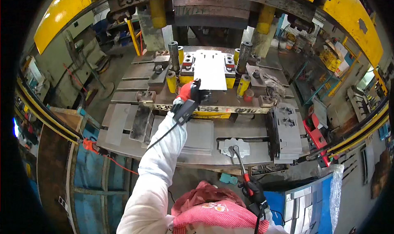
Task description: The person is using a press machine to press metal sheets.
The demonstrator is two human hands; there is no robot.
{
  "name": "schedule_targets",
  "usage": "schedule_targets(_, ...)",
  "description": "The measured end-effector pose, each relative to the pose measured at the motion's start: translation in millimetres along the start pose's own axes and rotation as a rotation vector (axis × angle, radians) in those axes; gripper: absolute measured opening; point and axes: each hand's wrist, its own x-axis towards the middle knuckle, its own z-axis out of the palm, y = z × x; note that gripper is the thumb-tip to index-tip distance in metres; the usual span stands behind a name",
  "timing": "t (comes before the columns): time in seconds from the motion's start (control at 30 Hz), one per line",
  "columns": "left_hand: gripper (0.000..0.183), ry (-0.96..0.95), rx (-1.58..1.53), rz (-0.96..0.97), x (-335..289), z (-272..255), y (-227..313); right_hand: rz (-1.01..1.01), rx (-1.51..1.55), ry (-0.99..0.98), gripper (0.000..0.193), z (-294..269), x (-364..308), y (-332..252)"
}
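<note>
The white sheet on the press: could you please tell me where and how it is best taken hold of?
Probably by its near edge, from the person's side: the white sheet looks thin and flat, and that edge seems to jut past the metal blocks flanking it. The left hand is at its near left corner, so pinching there looks handiest.

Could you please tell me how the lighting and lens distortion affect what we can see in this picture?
Head view: the white flat rectangular sheet is so bright that its surface detail is largely washed out; head view: the dark recess behind it lies in shadow; head view: the long yellow-and-black bar at left bows near the picture's edge, probably from fisheye distortion.
</note>
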Motion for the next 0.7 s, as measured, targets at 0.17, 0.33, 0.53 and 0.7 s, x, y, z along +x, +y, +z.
schedule_targets(0.17, 0.048, 0.094, -0.011, -0.003, 18, 4, 3, -0.015, 0.061, 0.015, 0.050, -1, -6, 4)
schedule_targets(0.33, 0.048, 0.041, -0.061, -0.055, 17, -1, 7, -0.015, -0.031, 0.022, 0.048, 6, -10, 0)
schedule_targets(0.53, 0.060, 0.108, -0.095, -0.093, -2, -12, 13, 0.015, 0.049, -0.038, 0.053, 9, -8, 11)
schedule_targets(0.7, 0.037, 0.630, 0.629, 0.240, -122, -3, 33, -0.018, 0.069, -0.019, 0.052, 16, -6, 22)
